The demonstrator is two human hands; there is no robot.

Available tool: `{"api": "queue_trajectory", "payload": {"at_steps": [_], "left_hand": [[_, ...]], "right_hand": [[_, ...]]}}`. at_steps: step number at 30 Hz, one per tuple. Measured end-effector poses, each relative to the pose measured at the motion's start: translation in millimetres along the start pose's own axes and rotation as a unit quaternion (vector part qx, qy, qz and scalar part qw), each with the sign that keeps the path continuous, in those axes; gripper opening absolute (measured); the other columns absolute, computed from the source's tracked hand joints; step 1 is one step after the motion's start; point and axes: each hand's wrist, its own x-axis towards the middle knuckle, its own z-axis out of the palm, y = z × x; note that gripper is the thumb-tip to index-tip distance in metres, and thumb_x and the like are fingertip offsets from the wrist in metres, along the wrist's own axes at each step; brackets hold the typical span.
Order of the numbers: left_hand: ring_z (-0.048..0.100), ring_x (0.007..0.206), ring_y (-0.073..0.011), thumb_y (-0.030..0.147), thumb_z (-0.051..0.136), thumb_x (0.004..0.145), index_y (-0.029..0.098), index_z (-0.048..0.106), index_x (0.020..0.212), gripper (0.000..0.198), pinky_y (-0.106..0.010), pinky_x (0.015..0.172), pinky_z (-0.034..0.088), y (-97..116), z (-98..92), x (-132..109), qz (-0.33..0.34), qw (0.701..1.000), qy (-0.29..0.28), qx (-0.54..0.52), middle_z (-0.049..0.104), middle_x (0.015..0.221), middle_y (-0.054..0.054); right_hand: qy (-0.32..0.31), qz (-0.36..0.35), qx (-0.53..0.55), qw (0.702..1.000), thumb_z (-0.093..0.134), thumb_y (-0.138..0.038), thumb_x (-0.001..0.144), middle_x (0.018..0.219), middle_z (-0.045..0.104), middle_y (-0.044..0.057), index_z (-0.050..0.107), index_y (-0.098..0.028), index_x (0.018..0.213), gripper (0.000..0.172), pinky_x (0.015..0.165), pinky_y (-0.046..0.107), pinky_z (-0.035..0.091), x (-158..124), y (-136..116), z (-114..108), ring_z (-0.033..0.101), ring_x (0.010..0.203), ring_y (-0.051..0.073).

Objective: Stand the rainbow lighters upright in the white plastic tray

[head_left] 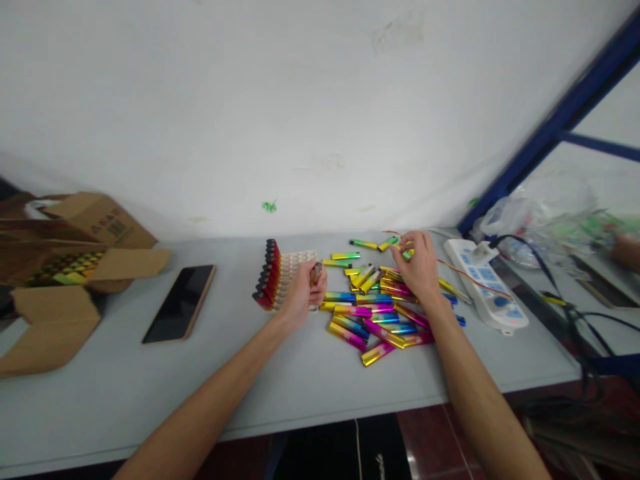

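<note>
My left hand (pixel 303 293) is closed around a lighter (pixel 316 270), its metal top poking up above the fist. Just beside that hand lies a white tray with many holes (pixel 295 267), its far-left row filled with red lighters with black tops (pixel 270 277). At the back of a loose pile of shiny lighters (pixel 380 327) in yellow, pink, blue and green, my right hand (pixel 421 267) reaches down with thumb and fingers bent around a green-yellow lighter (pixel 409 254). Its exact grip is partly hidden by the hand.
A phone (pixel 180 303) lies left of the tray. Further left stands an open cardboard box (pixel 120 227) with lighters inside. A white power strip (pixel 485 287) with cables sits at the right, near a blue frame (pixel 530 147). Beyond it are plastic bags (pixel 540 213) and another person's hand (pixel 627 252).
</note>
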Motion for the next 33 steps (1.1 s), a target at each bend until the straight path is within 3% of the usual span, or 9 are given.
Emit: {"api": "queue_trajectory", "payload": {"at_steps": [6,11,13,16,18,22,27,33], "left_hand": [[0.017,0.043,-0.0078,0.049,0.051,0.094,0.022,0.041,0.062,0.042,-0.016,0.040,0.018,-2,1.9,-2,-0.004,1.000,0.020,-0.014,0.023,0.054,0.009],[0.019,0.042,-0.0072,0.064,0.052,0.095,0.022,0.050,0.073,0.047,-0.017,0.040,0.020,5,5.7,-1,0.002,1.000,0.011,-0.012,0.029,0.055,0.010],[0.026,0.043,-0.0084,0.067,0.058,0.094,0.023,0.054,0.084,0.046,-0.018,0.041,0.026,16,6.1,-2,0.031,1.000,0.003,-0.005,0.036,0.057,0.010],[0.046,0.051,-0.0113,0.062,0.068,0.093,0.025,0.055,0.096,0.040,-0.022,0.050,0.044,41,-0.4,-1,0.127,0.991,0.022,0.042,0.053,0.067,0.007],[0.061,0.066,-0.0137,0.060,0.067,0.096,0.023,0.061,0.097,0.037,-0.025,0.062,0.053,60,-12.5,1,0.202,0.966,0.057,0.150,0.065,0.081,0.001],[0.071,0.102,-0.0250,0.061,0.074,0.089,0.020,0.077,0.100,0.043,-0.033,0.082,0.061,94,-52.8,14,0.277,0.856,0.100,0.424,0.074,0.112,-0.010],[0.076,0.095,-0.0264,0.055,0.073,0.084,0.021,0.081,0.097,0.037,-0.036,0.091,0.060,113,-94.5,39,0.175,0.806,0.044,0.563,0.084,0.104,-0.009],[0.077,0.081,-0.0254,0.041,0.076,0.075,0.023,0.081,0.082,0.021,-0.030,0.080,0.058,117,-104.2,54,0.127,0.786,0.041,0.604,0.080,0.074,-0.003]], "right_hand": [[-0.009,0.010,0.008,1.000,0.063,-0.030,0.099,0.106,0.060,0.006,0.054,-0.027,0.101,0.010,0.085,0.043,0.060,-2,0,2,0.064,0.081,0.022],[-0.006,0.009,0.007,1.000,0.063,-0.033,0.100,0.106,0.060,0.007,0.054,-0.027,0.101,0.010,0.084,0.043,0.060,-2,1,3,0.064,0.080,0.022],[-0.003,0.006,0.001,1.000,0.062,-0.033,0.101,0.106,0.060,0.007,0.054,-0.027,0.101,0.009,0.085,0.043,0.059,-1,2,3,0.064,0.083,0.023],[-0.001,0.005,0.005,1.000,0.062,-0.032,0.101,0.106,0.060,0.007,0.055,-0.027,0.101,0.009,0.085,0.043,0.059,-1,2,3,0.064,0.081,0.022],[0.001,0.004,0.012,1.000,0.061,-0.031,0.101,0.106,0.059,0.007,0.055,-0.027,0.101,0.008,0.086,0.043,0.058,-1,3,3,0.064,0.081,0.022],[-0.005,0.005,0.021,1.000,0.060,-0.032,0.102,0.108,0.059,0.007,0.055,-0.026,0.101,0.008,0.086,0.043,0.058,-1,3,3,0.065,0.078,0.020],[-0.010,0.008,0.030,0.999,0.059,-0.032,0.102,0.109,0.059,0.007,0.056,-0.025,0.102,0.007,0.085,0.042,0.058,-1,1,5,0.065,0.077,0.020],[-0.012,0.024,0.050,0.998,0.060,-0.030,0.101,0.112,0.060,0.008,0.056,-0.025,0.103,0.007,0.084,0.044,0.060,-1,-1,5,0.065,0.074,0.020]]}}
